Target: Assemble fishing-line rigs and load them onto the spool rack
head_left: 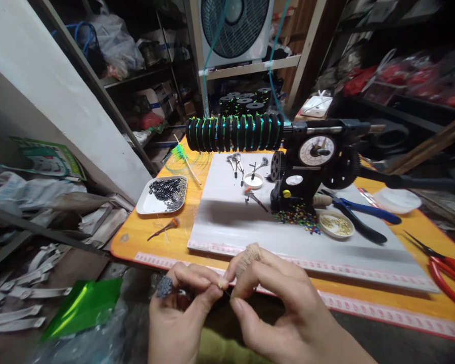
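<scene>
Both hands meet in front of the table's near edge. My left hand (184, 313) is closed, thumb and index finger pinching a tiny gold piece (220, 285), perhaps a bead. A grey tufted bundle end (164, 287) pokes out from its curled fingers; the rest of it is hidden in the hand. My right hand (278, 298), with beige tape (249, 258) around one finger, touches the left fingertips. Its thumb and index finger are pinched at a thin dark strand (228, 291), too small to make out clearly.
A black geared winding machine (299, 172) stands on a grey board (227, 222), bearing wound black spools (235, 132). Around it are loose coloured beads (299, 217), a dish (336, 225) of gold pieces, blue-handled pliers (367, 208), red-handled scissors (443, 273) and a white tray (144, 203) of dark parts.
</scene>
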Action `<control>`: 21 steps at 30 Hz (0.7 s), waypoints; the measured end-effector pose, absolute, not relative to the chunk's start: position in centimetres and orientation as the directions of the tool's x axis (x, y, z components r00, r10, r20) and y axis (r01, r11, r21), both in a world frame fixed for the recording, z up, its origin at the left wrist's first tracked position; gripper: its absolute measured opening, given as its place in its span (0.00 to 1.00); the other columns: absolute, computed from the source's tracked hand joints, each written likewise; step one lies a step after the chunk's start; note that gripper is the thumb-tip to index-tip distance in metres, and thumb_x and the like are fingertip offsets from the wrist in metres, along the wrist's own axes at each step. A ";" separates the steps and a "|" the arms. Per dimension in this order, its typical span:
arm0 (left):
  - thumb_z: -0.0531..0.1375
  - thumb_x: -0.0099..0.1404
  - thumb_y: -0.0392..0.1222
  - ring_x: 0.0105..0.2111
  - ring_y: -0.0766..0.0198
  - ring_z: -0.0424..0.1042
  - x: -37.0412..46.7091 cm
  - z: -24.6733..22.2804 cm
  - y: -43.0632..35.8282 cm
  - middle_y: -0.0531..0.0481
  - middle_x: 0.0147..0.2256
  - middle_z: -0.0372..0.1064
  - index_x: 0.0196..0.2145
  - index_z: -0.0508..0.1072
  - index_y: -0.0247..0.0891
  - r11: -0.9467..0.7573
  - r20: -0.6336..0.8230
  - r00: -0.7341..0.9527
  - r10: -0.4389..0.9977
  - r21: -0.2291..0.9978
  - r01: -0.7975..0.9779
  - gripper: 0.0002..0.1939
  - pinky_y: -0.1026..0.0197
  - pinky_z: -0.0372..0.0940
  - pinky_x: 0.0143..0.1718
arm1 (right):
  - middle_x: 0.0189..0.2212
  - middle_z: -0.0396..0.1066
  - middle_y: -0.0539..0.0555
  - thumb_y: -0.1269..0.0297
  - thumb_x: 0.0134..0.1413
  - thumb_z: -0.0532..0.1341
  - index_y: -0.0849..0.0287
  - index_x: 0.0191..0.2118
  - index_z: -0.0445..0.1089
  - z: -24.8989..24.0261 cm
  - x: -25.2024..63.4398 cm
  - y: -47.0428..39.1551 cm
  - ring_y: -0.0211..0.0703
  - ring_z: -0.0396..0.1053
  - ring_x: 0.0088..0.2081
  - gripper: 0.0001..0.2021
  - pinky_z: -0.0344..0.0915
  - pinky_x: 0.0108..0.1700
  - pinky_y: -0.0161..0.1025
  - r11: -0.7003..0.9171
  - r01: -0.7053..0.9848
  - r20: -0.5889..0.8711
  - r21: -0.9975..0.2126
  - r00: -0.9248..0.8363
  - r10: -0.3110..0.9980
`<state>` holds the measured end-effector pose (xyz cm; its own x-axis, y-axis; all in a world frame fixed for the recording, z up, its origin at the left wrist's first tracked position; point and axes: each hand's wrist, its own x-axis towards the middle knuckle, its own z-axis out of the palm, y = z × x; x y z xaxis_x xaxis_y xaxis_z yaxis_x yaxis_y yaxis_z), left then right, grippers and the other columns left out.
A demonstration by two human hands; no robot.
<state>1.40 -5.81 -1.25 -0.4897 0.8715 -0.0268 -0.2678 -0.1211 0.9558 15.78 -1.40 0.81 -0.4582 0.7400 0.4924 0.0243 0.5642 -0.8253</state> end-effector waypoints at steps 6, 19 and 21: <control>0.76 0.45 0.41 0.26 0.65 0.74 1.4 -1.1 -5.8 0.55 0.23 0.75 0.21 0.72 0.41 -0.123 -0.030 -0.481 0.876 0.951 -0.283 0.15 0.67 0.71 0.30 | 0.31 0.67 0.51 0.81 0.49 0.60 0.60 0.30 0.64 0.8 15.9 -1.4 0.37 0.69 0.35 0.09 0.66 0.37 0.33 0.547 -0.010 0.485 -0.837 -0.474 0.735; 0.73 0.53 0.37 0.26 0.66 0.76 0.7 -1.9 -5.9 0.54 0.25 0.77 0.24 0.73 0.41 -0.213 0.111 -0.409 0.906 0.954 -0.211 0.11 0.67 0.72 0.31 | 0.30 0.68 0.54 0.80 0.54 0.60 0.63 0.31 0.69 0.7 16.0 -1.6 0.38 0.69 0.34 0.06 0.67 0.36 0.34 0.562 -0.003 0.498 -0.827 -0.467 0.730; 0.70 0.56 0.32 0.27 0.66 0.77 0.2 -2.1 -5.9 0.55 0.27 0.78 0.26 0.74 0.41 -0.294 0.248 -0.364 0.898 0.953 -0.075 0.09 0.68 0.73 0.30 | 0.30 0.68 0.54 0.78 0.57 0.61 0.64 0.33 0.71 0.4 16.1 -1.5 0.38 0.69 0.34 0.04 0.67 0.35 0.34 0.593 0.022 0.524 -0.805 -0.445 0.726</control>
